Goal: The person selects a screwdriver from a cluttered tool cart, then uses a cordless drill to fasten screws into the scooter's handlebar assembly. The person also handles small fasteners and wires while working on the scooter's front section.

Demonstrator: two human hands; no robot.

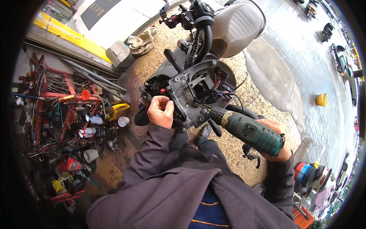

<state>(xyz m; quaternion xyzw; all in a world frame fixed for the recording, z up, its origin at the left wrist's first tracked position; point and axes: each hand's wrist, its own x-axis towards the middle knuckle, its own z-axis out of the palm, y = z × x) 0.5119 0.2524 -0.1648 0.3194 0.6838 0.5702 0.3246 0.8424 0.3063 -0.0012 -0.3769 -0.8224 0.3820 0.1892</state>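
Note:
My right hand point(280, 139) is wrapped round the grip of a dark green cordless drill point(253, 133). The drill points left, its bit against or just above the dark plastic front panel point(187, 101) of a scooter. My left hand point(161, 112) is closed at the panel's left edge, thumb and fingers pinched together; what they hold, if anything, is too small to make out. Exposed wires and connectors point(221, 87) show in the panel's opening. Beyond it are the scooter's handlebar point(206, 42) and grey ribbed seat point(244, 24).
To the left, a red metal rack point(57, 94) is crowded with tools, bottles and parts. A yellow container point(119, 110) and a white cup point(123, 121) stand beside it. A cloth point(143, 41) lies at the back left. On the paving at right is a yellow bucket point(321, 99).

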